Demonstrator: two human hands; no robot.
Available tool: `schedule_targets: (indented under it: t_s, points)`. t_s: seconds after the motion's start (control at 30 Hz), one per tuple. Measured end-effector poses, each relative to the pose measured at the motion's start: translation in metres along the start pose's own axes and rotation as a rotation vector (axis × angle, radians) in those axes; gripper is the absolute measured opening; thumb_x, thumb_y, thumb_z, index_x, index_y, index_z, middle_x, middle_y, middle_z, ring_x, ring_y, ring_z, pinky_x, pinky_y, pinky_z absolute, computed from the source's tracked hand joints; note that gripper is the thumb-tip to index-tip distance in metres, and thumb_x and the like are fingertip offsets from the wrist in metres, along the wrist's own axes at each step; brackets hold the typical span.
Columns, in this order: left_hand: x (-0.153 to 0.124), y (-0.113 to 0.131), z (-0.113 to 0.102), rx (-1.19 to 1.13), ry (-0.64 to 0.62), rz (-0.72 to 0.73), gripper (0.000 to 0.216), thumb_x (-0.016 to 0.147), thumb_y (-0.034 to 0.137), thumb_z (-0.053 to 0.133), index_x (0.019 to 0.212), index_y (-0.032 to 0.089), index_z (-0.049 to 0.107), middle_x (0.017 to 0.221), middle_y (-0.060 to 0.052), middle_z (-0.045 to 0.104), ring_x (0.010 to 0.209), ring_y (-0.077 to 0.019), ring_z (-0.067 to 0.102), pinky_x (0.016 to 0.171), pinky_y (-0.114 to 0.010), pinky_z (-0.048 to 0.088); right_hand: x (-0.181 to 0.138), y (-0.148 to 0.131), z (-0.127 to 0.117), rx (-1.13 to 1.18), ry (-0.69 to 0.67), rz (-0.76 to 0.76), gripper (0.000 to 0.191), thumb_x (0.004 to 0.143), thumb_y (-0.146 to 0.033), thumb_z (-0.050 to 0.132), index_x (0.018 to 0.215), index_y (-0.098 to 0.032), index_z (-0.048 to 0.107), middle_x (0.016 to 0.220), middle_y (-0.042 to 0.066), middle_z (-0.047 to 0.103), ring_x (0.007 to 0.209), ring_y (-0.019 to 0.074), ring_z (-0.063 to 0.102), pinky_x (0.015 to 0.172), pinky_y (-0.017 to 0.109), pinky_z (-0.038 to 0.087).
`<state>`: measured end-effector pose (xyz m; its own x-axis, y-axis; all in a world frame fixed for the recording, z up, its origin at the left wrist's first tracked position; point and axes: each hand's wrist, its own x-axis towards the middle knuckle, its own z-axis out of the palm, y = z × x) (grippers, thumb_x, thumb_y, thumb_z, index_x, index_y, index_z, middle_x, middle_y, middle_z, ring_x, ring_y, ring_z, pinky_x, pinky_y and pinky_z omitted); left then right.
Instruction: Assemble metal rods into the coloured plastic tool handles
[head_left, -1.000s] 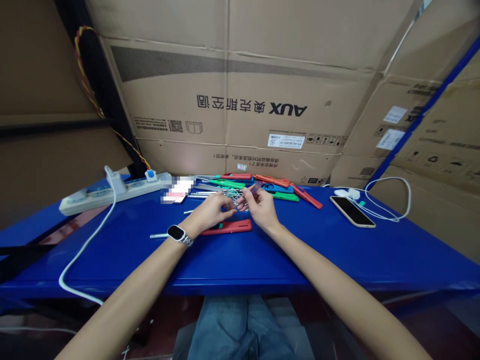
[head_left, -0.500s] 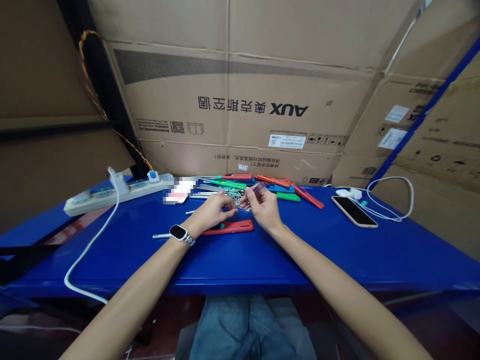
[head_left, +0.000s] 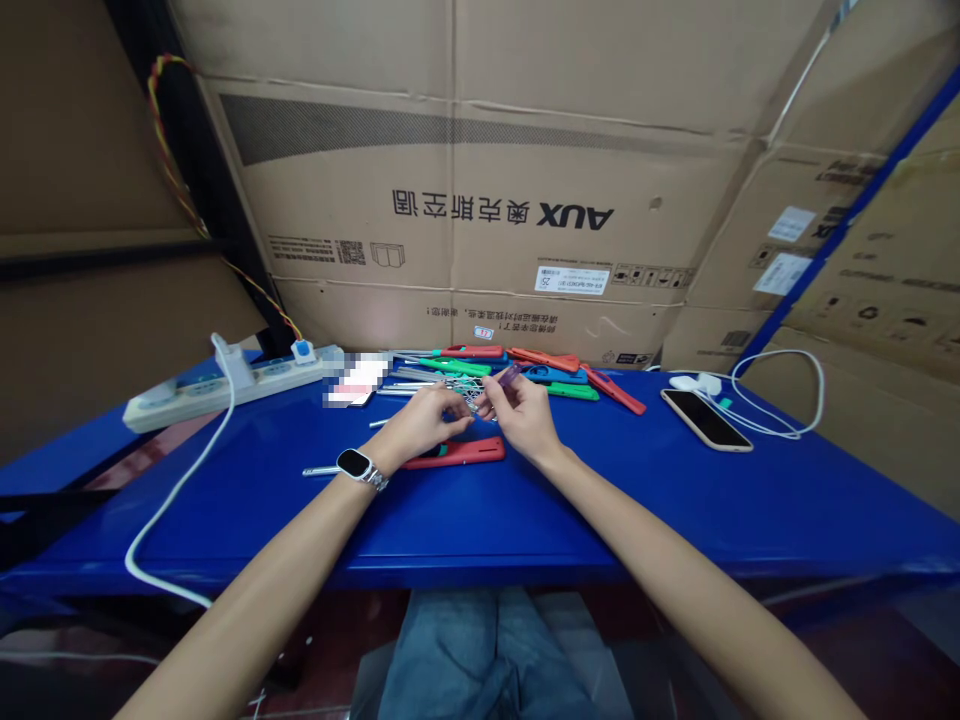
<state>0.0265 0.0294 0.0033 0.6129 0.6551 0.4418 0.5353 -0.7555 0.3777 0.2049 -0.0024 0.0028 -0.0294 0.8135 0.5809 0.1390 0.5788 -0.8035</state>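
My right hand (head_left: pixel 529 415) is closed in a pinch round a small see-through purple piece (head_left: pixel 511 375), whose kind I cannot make out. Close beside it, my left hand (head_left: pixel 427 420) has its fingers curled together; whatever they hold is hidden. Thin pale wires and small bits (head_left: pixel 471 386) show between and behind the hands. Below them lies a long-necked red lighter (head_left: pixel 469 453), partly covered by my left hand and wrist. Behind the hands are more long-necked lighters, among them a green one (head_left: pixel 465 368), an orange one (head_left: pixel 544 359) and a blue one (head_left: pixel 555 375).
A white power strip (head_left: pixel 262 378) with plugs stands at the left, its cable (head_left: pixel 176 485) running over the table's front edge. At the right lie a phone (head_left: pixel 706 420) and a coiled white charging cable (head_left: pixel 814 400). A cardboard sheet (head_left: pixel 480 150) walls the back of the blue table (head_left: pixel 675 510).
Both hands stay in almost the same place, with slight finger movement. The purple piece has tilted a little in my right hand. The whole view has shifted slightly.
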Motion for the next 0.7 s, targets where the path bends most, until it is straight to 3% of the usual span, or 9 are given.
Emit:
schedule_targets:
  t_s: [0.7]
  points:
    - [-0.0008, 0.0097, 0.0052, -0.039, 0.029, 0.032, 0.018, 0.088, 0.024, 0.060, 0.071, 0.019, 0.065, 0.073, -0.001, 0.071, 0.073, -0.0180, 0.059, 0.091, -0.038, 0.044, 0.0003, 0.0017, -0.0004, 0.042, -0.032, 0.041, 0.040, 0.087, -0.059, 0.059, 0.076, -0.020, 0.057, 0.066, 0.002, 0.068, 0.051, 0.0148, 0.065, 0.051, 0.026, 0.057]
